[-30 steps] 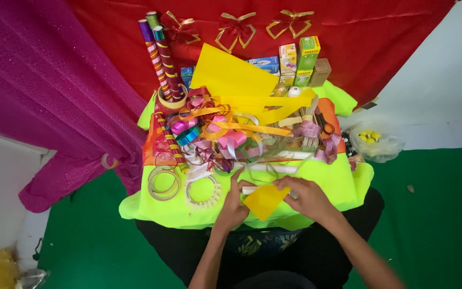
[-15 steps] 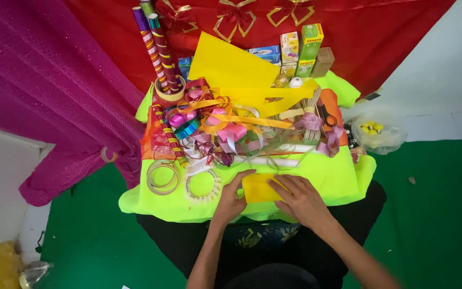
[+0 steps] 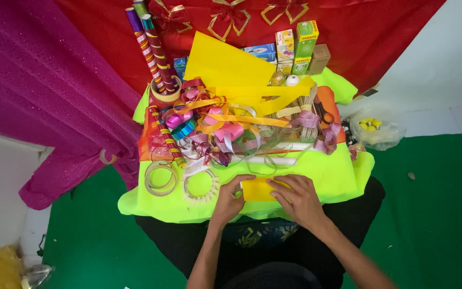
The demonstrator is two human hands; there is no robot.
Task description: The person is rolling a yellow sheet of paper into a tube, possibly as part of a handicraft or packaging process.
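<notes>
Both my hands, left (image 3: 230, 199) and right (image 3: 295, 197), press flat and open on the small yellow paper rectangle (image 3: 258, 190), pinning it against the neon-green-covered tabletop (image 3: 338, 176) before the ribbon heap (image 3: 225, 131).

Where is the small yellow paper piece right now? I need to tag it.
In the head view, the small yellow paper piece lies flat on the neon-green cloth at the table's near edge, between left hand and right hand.
</notes>
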